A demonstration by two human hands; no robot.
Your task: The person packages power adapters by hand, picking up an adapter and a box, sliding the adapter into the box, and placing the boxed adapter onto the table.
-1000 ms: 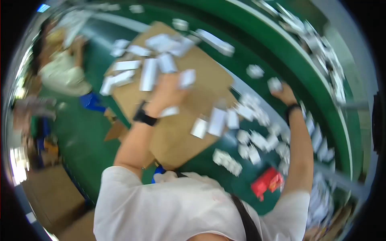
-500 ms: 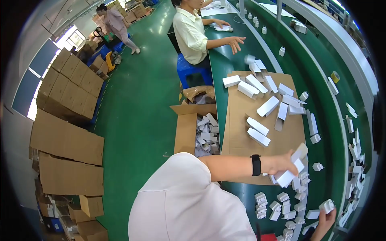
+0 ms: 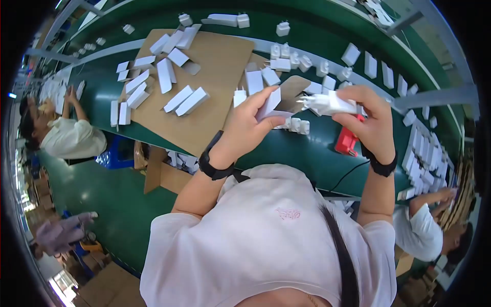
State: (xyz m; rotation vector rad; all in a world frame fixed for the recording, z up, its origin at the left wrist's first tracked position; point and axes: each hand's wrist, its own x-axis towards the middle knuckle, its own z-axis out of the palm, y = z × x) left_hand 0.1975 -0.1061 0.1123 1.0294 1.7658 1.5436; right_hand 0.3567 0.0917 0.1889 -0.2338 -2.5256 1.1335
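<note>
My left hand [image 3: 238, 130] grips a small white carton [image 3: 269, 105] whose end flap stands open, its inside greyish brown. In my right hand [image 3: 373, 120] is a white plug charger [image 3: 325, 104], held between thumb and fingers with its metal pins toward the carton's open end. The pins are right beside the flap; whether they touch it I cannot tell. Just beyond my hands several white chargers [image 3: 305, 62] stand along the bench, and a short row of more chargers [image 3: 296, 125] lies below the carton. A red object [image 3: 349, 138] rests near my right wrist.
White cartons lie on a brown cardboard sheet [image 3: 220, 66] to the left. Below the bench edge is an open cardboard box [image 3: 171, 178] of white pieces. Co-workers sit at left [image 3: 71, 133] and right [image 3: 419, 230]. A grey metal post [image 3: 427, 97] crosses the right side.
My head view has turned to the right. My left hand has brought the white carton in front of me, and my right hand has brought the charger up to it.
</note>
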